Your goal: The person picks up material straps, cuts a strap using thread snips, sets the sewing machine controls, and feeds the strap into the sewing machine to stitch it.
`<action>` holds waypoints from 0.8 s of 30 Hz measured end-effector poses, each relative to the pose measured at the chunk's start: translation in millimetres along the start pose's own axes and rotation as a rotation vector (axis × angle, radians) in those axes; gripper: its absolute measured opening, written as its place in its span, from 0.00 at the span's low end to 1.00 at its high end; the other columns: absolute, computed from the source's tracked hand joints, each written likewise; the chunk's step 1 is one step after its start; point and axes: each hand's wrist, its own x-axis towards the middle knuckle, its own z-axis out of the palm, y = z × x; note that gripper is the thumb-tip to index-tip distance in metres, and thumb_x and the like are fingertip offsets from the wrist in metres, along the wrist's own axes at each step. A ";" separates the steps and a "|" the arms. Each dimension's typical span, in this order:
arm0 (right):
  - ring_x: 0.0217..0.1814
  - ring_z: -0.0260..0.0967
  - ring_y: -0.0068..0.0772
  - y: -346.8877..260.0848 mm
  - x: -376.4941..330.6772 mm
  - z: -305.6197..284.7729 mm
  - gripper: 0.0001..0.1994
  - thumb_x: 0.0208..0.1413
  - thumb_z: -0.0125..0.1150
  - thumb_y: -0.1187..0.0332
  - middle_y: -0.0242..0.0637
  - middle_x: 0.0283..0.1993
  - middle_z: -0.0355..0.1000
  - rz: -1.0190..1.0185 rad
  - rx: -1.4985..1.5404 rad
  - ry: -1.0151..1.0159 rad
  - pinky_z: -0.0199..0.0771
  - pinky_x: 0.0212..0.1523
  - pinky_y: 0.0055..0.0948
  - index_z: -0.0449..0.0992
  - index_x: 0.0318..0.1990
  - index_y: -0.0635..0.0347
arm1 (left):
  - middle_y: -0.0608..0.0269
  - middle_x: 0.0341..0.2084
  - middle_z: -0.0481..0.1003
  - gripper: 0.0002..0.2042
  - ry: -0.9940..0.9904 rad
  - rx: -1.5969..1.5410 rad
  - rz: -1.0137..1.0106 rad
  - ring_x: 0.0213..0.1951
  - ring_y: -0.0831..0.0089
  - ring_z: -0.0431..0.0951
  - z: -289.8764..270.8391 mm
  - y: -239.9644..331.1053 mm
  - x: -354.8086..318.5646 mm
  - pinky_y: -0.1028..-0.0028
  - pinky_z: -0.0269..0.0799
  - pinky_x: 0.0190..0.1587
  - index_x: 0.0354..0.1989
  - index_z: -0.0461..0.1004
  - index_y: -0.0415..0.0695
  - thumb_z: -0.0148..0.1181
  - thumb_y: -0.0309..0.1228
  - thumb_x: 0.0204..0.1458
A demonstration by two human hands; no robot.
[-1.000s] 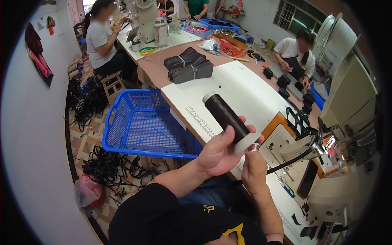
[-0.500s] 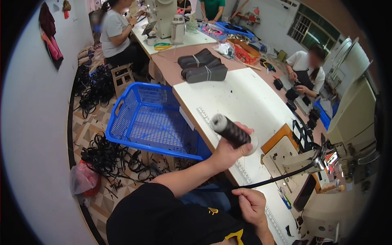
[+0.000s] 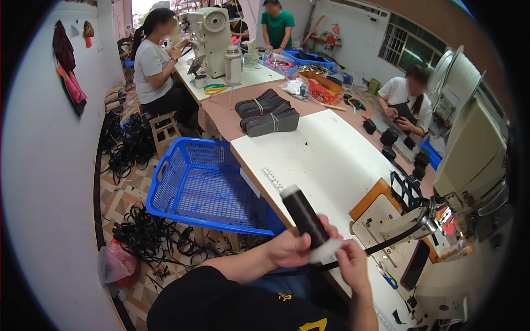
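Note:
A large cone-shaped spool of dark thread (image 3: pixel 304 218) is in my left hand (image 3: pixel 291 249), whose fingers wrap round its lower half. The spool tilts up to the left, its pale base toward me. My right hand (image 3: pixel 353 266) is at that base, fingers closed at its edge; whether they grip the base or a thread end is too blurred to tell. Behind and below the hands a black strap (image 3: pixel 389 245) runs up to the sewing machine (image 3: pixel 406 223) on the right. Both hands are above the near edge of the white table (image 3: pixel 326 151).
A blue plastic basket (image 3: pixel 160 207) stands left of the table. Two banded bundles of dark strips (image 3: pixel 270 120) lie at its far end. A phone (image 3: pixel 415 263) and small snips (image 3: pixel 390 277) lie beside the machine. Black strap heaps (image 3: pixel 146 231) cover the floor. Several co-workers sit or stand around.
My right hand has risen from beside the strap to the spool's base. My left hand has lowered the spool toward me and turned it more upright. The view has shifted slightly.

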 end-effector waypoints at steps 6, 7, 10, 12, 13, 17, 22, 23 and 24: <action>0.24 0.70 0.40 -22.4 -10.2 39.2 0.06 0.44 0.58 0.75 0.38 0.23 0.70 -0.538 -0.397 -0.370 0.69 0.25 0.34 0.73 0.33 0.57 | 0.62 0.40 0.66 0.24 0.526 0.992 0.294 0.47 0.69 0.65 -37.0 23.2 5.7 0.70 0.64 0.48 0.47 0.64 0.47 0.68 0.32 0.42; 0.23 0.68 0.39 -36.2 -8.0 37.1 0.07 0.43 0.59 0.75 0.37 0.22 0.69 -0.593 -0.403 -0.416 0.67 0.24 0.34 0.73 0.32 0.57 | 0.62 0.40 0.66 0.24 0.524 0.989 0.295 0.47 0.69 0.65 -36.8 24.6 7.5 0.70 0.64 0.48 0.47 0.64 0.47 0.68 0.32 0.42; 0.19 0.65 0.37 -68.3 8.6 21.0 0.08 0.41 0.60 0.77 0.35 0.20 0.67 -0.715 -0.429 -0.349 0.64 0.21 0.33 0.73 0.32 0.57 | 0.58 0.36 0.66 0.24 0.235 1.871 0.185 0.45 0.58 0.65 -35.7 29.1 1.4 0.67 0.63 0.48 0.44 0.70 0.49 0.67 0.23 0.33; 0.17 0.62 0.35 -84.9 24.9 6.4 0.09 0.38 0.58 0.81 0.37 0.19 0.66 -0.730 -0.385 -0.120 0.61 0.18 0.30 0.72 0.30 0.60 | 0.57 0.37 0.67 0.25 -0.035 1.790 0.037 0.46 0.59 0.65 -34.9 32.6 -7.5 0.65 0.62 0.50 0.46 0.69 0.47 0.67 0.25 0.35; 0.17 0.62 0.32 -87.8 36.1 4.8 0.08 0.40 0.57 0.83 0.37 0.20 0.66 -0.744 -0.319 0.078 0.60 0.18 0.26 0.72 0.30 0.62 | 0.56 0.37 0.67 0.24 -0.110 1.677 -0.077 0.46 0.58 0.65 -29.2 37.2 -12.8 0.65 0.61 0.50 0.47 0.68 0.46 0.66 0.26 0.37; 0.24 0.65 0.24 -70.9 79.1 -8.7 0.04 0.48 0.53 0.80 0.35 0.27 0.69 -0.313 -0.125 0.147 0.62 0.24 0.19 0.71 0.33 0.66 | 0.56 0.39 0.71 0.19 0.309 1.460 -0.053 0.41 0.66 0.72 -38.9 70.1 -39.3 0.68 0.68 0.44 0.47 0.67 0.39 0.61 0.29 0.45; 0.49 0.62 0.34 -48.3 110.8 17.6 0.15 0.48 0.57 0.72 0.44 0.50 0.62 -0.208 -0.364 0.016 0.65 0.42 0.29 0.68 0.44 0.62 | 0.64 0.26 0.73 0.13 0.833 1.089 0.064 0.29 0.78 0.73 -70.4 192.1 -44.9 0.78 0.69 0.31 0.36 0.71 0.39 0.58 0.36 0.47; 0.52 0.61 0.40 -37.6 114.6 28.6 0.18 0.47 0.59 0.69 0.46 0.51 0.62 -0.318 -0.464 -0.089 0.64 0.47 0.33 0.67 0.47 0.61 | 0.65 0.24 0.73 0.13 0.991 1.304 0.154 0.26 0.78 0.72 -81.8 223.5 -41.5 0.77 0.68 0.28 0.34 0.72 0.39 0.59 0.37 0.47; 0.55 0.59 0.46 -25.0 118.0 35.7 0.21 0.47 0.60 0.67 0.48 0.53 0.61 -0.417 -0.582 -0.181 0.63 0.51 0.38 0.66 0.49 0.60 | 0.63 0.25 0.74 0.14 1.153 1.551 0.108 0.26 0.77 0.72 -82.0 248.4 -24.7 0.75 0.68 0.28 0.34 0.73 0.37 0.59 0.37 0.45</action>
